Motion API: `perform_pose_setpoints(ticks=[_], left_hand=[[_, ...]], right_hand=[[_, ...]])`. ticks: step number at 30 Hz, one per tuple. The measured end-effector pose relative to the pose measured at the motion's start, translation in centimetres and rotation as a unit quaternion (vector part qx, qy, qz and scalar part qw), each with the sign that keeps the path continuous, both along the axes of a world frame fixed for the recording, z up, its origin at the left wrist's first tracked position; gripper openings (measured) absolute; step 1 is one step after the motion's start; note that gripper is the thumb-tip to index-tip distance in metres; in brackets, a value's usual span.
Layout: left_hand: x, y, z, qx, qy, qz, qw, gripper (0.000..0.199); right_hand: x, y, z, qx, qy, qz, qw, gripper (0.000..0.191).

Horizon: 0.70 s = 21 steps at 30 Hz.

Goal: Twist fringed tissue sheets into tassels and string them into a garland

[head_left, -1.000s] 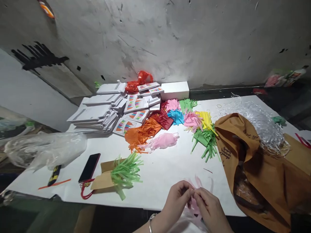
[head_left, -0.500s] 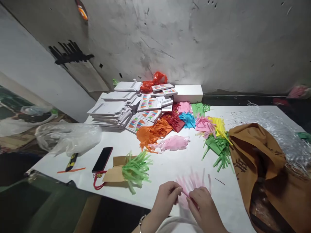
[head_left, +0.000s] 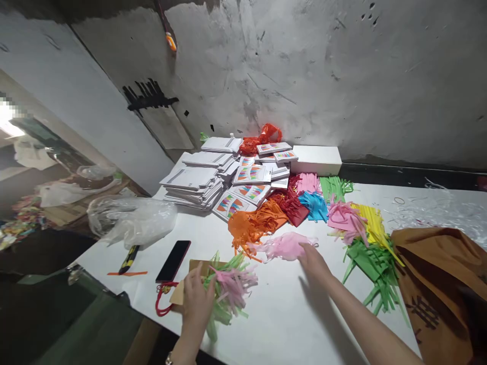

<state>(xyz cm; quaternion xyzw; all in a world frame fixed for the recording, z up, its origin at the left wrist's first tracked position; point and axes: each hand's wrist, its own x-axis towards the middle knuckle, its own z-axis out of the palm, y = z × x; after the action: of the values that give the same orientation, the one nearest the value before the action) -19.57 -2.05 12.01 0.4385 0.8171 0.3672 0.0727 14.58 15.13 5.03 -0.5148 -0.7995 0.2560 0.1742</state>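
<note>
My left hand (head_left: 198,294) lies over a folded brown card (head_left: 178,294), its fingers apart and slightly curled. Beside its fingertips, a pink fringed paper tassel (head_left: 234,286) rests on top of a green fringed tassel (head_left: 220,314) at the card's right side. Farther right, my right hand (head_left: 311,259) reaches across the table, fingertips closed at the right end of a small pile of pink fringed paper (head_left: 287,247). Part of that grip is hidden by the hand itself. A red cord (head_left: 162,306) with a gold piece lies left of the card.
Beyond the hands are orange fringed paper (head_left: 249,225), fringed bundles in several colours, stacks of white cards (head_left: 192,177) and a white box (head_left: 317,159). A phone (head_left: 173,261), a cutter knife (head_left: 128,261) and a clear bag (head_left: 133,220) lie left. Brown cloth (head_left: 437,258) covers the right side.
Both hands were together at the front edge, rolling a pink fringed strip. The pink tassel now lies on the green one; my left hand moved left, my right hand forward to the pink pile.
</note>
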Motion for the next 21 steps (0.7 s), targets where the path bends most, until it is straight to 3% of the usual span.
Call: perform_pose_setpoints(ticks=[4,6,8,12,15,18,21], left_hand=[[6.8,3.3,-2.2,-0.011,0.049,-0.152,0.987,0.033],[10.3,5.8,-3.5,-0.021,0.053,-0.222,0.973,0.032],[12.9,8.8,-4.5,-0.022,0.069,-0.275,0.959,0.043],[15.2,14.0,-5.1,-0.02,0.118,-0.369,0.922,0.069],[16.0,14.7,-5.1,-0.016,0.155,-0.455,0.877,0.042],[17.1,11.8,-5.8,-0.009,0.192,-0.516,0.835,0.022],[18.3,6.4,-7.7,-0.011,0.215,-0.557,0.802,0.015]], right_hand=[[-2.5,8.5,-0.4,-0.01,-0.04,0.023,0.999,0.038],[-3.5,10.3,-0.9,-0.017,-0.056,0.054,0.997,0.036],[-3.9,10.2,-1.3,-0.008,-0.058,0.092,0.994,0.033],[-2.5,5.6,-0.9,0.073,-0.028,0.152,0.985,0.027],[0.7,0.0,-0.4,0.165,-0.008,0.146,0.975,0.02],[4.4,-6.0,-1.1,0.241,0.004,0.105,0.965,0.025],[6.9,-11.7,-3.4,0.285,0.014,0.072,0.956,0.032]])
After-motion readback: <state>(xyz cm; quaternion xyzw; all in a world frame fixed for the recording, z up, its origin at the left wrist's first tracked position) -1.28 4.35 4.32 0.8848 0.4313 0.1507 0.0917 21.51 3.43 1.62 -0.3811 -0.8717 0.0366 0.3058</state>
